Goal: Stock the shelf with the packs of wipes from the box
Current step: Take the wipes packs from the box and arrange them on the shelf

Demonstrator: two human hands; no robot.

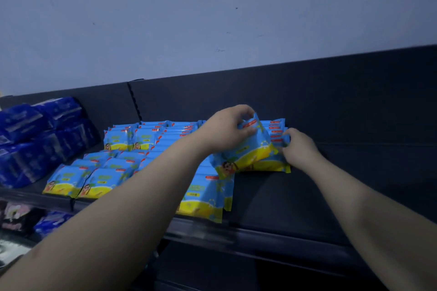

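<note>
Blue and yellow packs of wipes (pixel 118 139) stand in several rows on the dark shelf (pixel 307 196), filling its left and middle part. My left hand (pixel 227 130) grips one tilted pack (pixel 246 151) by its top edge, over the right end of the rows. My right hand (pixel 300 149) pinches the right side of the packs there, at the rightmost row (pixel 276 130). Another pack (pixel 205 196) leans forward at the shelf's front edge. The box is out of view.
Dark blue bulk packages (pixel 35 139) are stacked at the shelf's left end. The right half of the shelf is bare dark board, with a dark back panel (pixel 307 97) behind. A lower shelf at left holds pink and blue goods (pixel 28 220).
</note>
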